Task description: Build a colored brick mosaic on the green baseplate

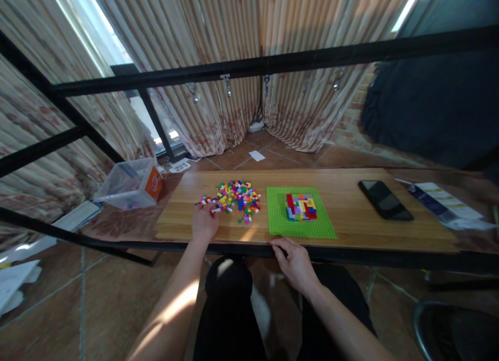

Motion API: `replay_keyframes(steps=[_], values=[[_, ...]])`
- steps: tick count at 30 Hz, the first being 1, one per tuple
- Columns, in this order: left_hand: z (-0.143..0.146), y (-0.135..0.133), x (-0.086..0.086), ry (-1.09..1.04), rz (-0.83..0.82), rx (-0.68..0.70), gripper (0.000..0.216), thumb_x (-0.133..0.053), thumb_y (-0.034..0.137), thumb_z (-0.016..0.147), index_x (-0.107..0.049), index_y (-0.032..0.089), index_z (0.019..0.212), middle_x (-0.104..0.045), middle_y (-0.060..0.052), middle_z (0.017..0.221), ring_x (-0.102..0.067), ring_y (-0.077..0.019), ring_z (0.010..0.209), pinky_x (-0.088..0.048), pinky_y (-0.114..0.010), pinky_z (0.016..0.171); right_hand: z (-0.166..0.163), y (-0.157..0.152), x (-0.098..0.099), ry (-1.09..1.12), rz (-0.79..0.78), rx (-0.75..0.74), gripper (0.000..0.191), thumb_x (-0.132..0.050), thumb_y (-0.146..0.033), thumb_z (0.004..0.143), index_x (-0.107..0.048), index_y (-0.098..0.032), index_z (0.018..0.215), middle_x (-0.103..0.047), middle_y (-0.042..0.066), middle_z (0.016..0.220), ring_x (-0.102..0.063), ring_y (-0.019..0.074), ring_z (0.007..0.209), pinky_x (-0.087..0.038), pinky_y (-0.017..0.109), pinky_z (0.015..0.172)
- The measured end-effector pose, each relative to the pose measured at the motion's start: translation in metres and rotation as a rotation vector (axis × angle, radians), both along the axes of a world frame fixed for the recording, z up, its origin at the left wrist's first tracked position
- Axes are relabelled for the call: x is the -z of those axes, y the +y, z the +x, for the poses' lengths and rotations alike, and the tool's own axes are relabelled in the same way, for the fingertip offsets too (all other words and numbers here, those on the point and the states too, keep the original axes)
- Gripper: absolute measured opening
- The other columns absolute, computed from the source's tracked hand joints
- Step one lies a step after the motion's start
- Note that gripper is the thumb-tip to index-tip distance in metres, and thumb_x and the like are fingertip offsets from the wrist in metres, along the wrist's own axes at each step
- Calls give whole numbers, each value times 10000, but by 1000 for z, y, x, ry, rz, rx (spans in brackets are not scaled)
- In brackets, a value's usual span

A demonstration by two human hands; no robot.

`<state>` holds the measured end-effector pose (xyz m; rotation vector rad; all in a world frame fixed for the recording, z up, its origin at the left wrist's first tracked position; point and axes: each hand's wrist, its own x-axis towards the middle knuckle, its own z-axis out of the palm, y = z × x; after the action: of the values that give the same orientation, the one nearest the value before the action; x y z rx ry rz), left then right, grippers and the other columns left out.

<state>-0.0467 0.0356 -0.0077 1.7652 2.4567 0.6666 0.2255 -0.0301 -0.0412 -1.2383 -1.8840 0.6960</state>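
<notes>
A heap of small coloured bricks (236, 195) lies on the wooden tabletop (351, 215). My left hand (205, 221) rests at the heap's near left edge, fingers curled among the bricks; what they pinch, if anything, is too small to name. A green baseplate (280, 221) lies right of the heap with a low block of joined bricks (301, 206) on it. My right hand (294, 259) sits at the table's front edge, just below the baseplate's near left corner, fingers bent and touching the edge, holding nothing I can see.
A black phone (384, 199) lies to the right, with a printed leaflet (444, 201) beyond it. A clear plastic box (130, 183) with an orange label stands at the left. Black frame bars (273, 65) cross overhead. Papers lie on the tiled floor.
</notes>
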Motion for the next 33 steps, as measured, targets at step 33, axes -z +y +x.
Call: replay_keyframes(steps=[33], values=[[63, -3, -2, -556, 188, 183, 166, -560, 317, 844, -634, 175, 890, -667, -25, 803, -627, -175, 743, -488, -274, 709, -3, 3, -16, 129, -60, 86, 199, -531, -170, 896, -721, -218, 935, -727, 43, 881, -689, 179, 818, -534, 303, 761]])
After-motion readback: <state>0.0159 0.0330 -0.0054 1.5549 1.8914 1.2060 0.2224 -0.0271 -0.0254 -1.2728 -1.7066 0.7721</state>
